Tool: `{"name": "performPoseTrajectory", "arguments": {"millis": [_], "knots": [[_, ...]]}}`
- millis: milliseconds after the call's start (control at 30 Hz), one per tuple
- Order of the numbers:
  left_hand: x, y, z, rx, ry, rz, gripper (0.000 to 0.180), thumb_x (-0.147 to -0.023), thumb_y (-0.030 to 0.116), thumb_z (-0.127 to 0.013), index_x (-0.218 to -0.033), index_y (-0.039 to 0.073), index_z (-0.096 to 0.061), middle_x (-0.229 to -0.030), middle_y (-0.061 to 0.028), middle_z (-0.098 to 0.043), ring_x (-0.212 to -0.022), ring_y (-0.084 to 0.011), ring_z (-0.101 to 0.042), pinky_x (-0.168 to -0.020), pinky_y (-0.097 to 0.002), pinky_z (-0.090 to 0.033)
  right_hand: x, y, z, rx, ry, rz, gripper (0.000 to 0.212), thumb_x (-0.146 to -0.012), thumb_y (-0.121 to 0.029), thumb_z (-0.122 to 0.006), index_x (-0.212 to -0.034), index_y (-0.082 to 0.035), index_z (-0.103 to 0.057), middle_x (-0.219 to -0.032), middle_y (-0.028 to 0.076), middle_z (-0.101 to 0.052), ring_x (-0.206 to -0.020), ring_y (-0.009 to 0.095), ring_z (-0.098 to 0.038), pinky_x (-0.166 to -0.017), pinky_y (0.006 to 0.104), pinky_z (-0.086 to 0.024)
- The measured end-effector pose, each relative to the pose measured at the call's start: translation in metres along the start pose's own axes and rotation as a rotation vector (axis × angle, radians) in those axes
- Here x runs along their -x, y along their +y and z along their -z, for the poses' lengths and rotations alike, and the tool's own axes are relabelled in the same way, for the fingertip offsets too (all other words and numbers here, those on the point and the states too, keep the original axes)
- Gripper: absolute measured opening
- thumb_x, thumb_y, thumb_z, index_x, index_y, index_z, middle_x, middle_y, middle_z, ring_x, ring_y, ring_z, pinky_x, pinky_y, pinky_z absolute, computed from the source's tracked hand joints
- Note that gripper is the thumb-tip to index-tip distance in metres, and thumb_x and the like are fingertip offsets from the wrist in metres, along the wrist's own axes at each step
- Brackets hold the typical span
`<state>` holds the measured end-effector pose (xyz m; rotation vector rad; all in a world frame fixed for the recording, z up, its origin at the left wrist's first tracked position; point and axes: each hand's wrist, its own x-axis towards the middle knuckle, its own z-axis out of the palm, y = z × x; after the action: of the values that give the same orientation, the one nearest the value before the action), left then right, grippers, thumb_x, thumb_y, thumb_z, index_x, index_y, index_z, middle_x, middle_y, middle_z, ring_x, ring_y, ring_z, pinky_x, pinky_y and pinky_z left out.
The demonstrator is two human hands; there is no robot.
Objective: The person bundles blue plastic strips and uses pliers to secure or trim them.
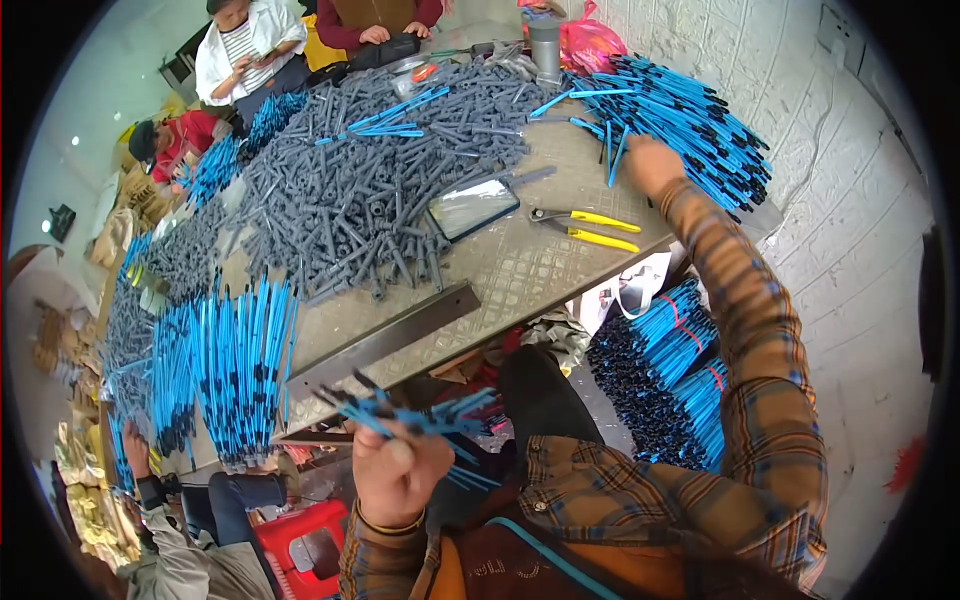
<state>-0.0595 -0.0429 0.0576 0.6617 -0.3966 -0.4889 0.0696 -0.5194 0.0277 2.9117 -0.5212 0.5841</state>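
Note:
My left hand (pixel 398 474) is closed around a loose bunch of thin blue sticks with black ends (pixel 425 418), held up in front of me below the table edge. Across the table, my right hand (pixel 655 165) reaches to the near side of a heap of the same blue sticks (pixel 690 120). Its fingers are curled, and a few sticks (pixel 616 157) poke out at the fingertips. Pliers with yellow handles (pixel 605 228) lie on the tabletop just nearer to me than this hand. Beside them rests a dark-framed flat rectangular object (pixel 474 208).
A big mound of grey plastic plug-like parts (pixel 350 180) covers the table's middle. A metal angle bar (pixel 385 335) lies along the near edge. More blue sticks (pixel 235 360) are stacked left; banded bundles (pixel 665 370) stand below right. Other people sit around, near a red stool (pixel 305 550).

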Motion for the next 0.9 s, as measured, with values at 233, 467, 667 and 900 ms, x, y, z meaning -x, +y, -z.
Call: {"name": "performPoseTrajectory", "arguments": {"millis": [233, 467, 667, 900], "knots": [[0.006, 0.001, 0.018, -0.105, 0.043, 0.159, 0.014, -0.084, 0.018, -0.055, -0.086, 0.004, -0.056, -0.057, -0.0104, -0.053, -0.041, -0.0134, -0.042, -0.041, -0.0275, -0.03, -0.037, 0.019, -0.006, 0.14, -0.11, -0.115, 0.019, -0.081, -0.014, -0.045, -0.093, -0.005, -0.056, -0.095, 0.019, -0.059, -0.084, 0.034, -0.061, -0.07, 0.0436, -0.05], [0.023, 0.017, 0.041, -0.453, 0.021, 0.46, 0.019, -0.085, 0.016, -0.055, -0.086, -0.002, -0.059, -0.064, -0.0188, -0.058, -0.051, -0.0209, -0.052, -0.046, -0.0328, -0.039, -0.101, -0.014, -0.013, -0.074, 0.01, -0.09, 0.021, -0.082, -0.015, -0.044, -0.096, -0.004, -0.056, -0.097, 0.022, -0.059, -0.085, 0.037, -0.06, -0.073, 0.0454, -0.05], [0.007, 0.001, 0.032, -0.334, 0.014, 0.473, 0.026, -0.085, 0.015, -0.056, -0.1, -0.006, -0.059, -0.083, -0.0238, -0.062, -0.079, -0.0324, -0.06, -0.072, -0.0425, -0.048, -0.134, 0.034, -0.097, -0.299, 0.132, -0.291, 0.021, -0.082, -0.021, -0.048, -0.087, -0.001, -0.053, -0.08, 0.019, -0.061, -0.075, 0.035, -0.061, -0.062, 0.0457, -0.049], [0.01, 0.007, 0.032, -0.296, -0.036, 0.487, 0.032, -0.084, 0.018, -0.057, -0.106, -0.005, -0.057, -0.098, -0.0275, -0.06, -0.097, -0.0373, -0.057, -0.085, -0.0469, -0.044, -0.071, 0.011, -0.025, -1.672, -0.193, -0.55, 0.022, -0.085, -0.024, -0.048, -0.072, -0.007, -0.053, -0.065, 0.003, -0.054, -0.049, 0.011, -0.047, -0.041, 0.0254, -0.039]]}}
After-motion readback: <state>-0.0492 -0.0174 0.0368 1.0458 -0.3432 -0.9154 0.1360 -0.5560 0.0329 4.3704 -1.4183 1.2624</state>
